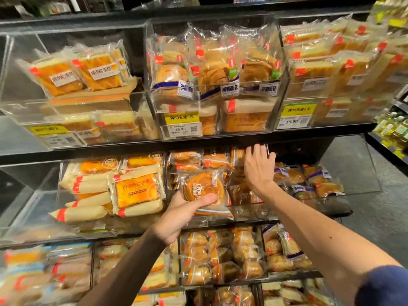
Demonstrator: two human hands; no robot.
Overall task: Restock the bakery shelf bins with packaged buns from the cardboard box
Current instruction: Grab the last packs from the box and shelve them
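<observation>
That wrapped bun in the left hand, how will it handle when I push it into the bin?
Probably light and squashy: the wrapped bun sits easily in the left hand. Its glossy film likely slides; the loose end looks floppy.

Round golden-brown swirled bun in a clear plastic wrapper (204, 187), at a clear acrylic shelf bin (254, 214).
The bun stands tilted, flat face outward, gripped from below by the left hand (176, 217), just in front of the middle-shelf bin piled with similar wrapped buns (239, 188).
</observation>
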